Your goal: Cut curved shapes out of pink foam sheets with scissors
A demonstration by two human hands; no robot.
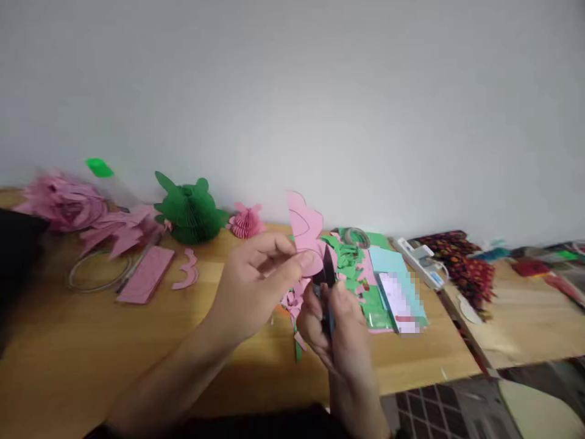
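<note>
My left hand (256,277) pinches a pink paper piece (305,228) with a drawn outline, holding it upright above the wooden table (91,347). My right hand (340,326) is closed round a pair of dark-bladed scissors (328,271), whose blades meet the lower edge of the pink piece. Pink and green paper scraps (351,265) lie on the table just behind both hands.
A green honeycomb paper ball (189,210), a small pink one (247,221), pink paper flowers (68,207), a pink strip stack (146,274), a wire ring (98,271), a light blue sheet (393,274), a power strip (423,259) and patterned cloth (461,262) are spread about.
</note>
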